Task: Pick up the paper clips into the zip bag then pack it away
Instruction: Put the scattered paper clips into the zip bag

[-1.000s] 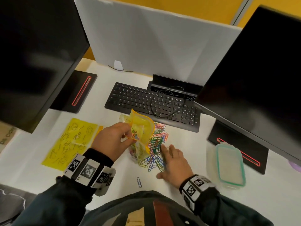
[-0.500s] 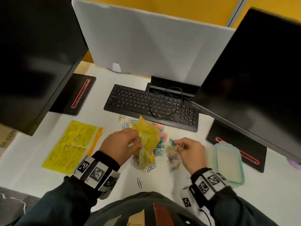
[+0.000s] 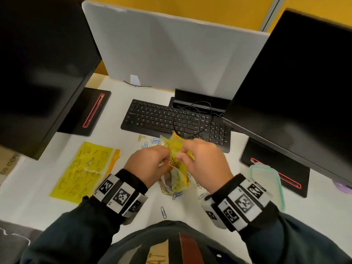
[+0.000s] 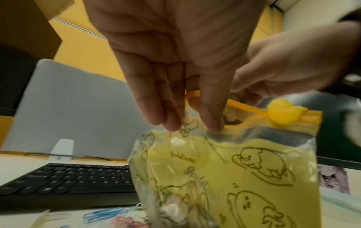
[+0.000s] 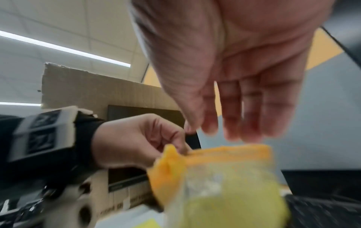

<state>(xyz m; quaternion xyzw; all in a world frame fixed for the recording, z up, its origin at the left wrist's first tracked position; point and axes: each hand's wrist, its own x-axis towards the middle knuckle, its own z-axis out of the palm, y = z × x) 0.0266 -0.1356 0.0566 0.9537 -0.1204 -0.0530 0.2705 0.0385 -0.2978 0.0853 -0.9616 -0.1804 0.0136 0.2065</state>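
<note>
Hands meet over the middle of the white desk (image 3: 190,212), near its front edge. The left hand (image 3: 150,164) pinches the top of the yellow zip bag (image 3: 176,178) w/ thumb & fingers clamped on the plastic, holding it up. The right hand (image 3: 205,162) is at the bag's open mouth; its fingers (image 5: 252,123) hang down just above the orange zip strip, close together, too blurry to tell if they hold a clip. The bag has a little yellow duck slider (image 4: 284,113) on the zip. Some paper clips (image 3: 148,143) lie loose btwn the bag & the black keyboard (image 3: 158,117), & 1 blue clip (image 3: 163,212) sits alone by the front edge. A 2nd yellow bag (image 3: 83,170) lies flat to the left. A clear box with a green rim (image 3: 282,189) sits to the right.
</note>
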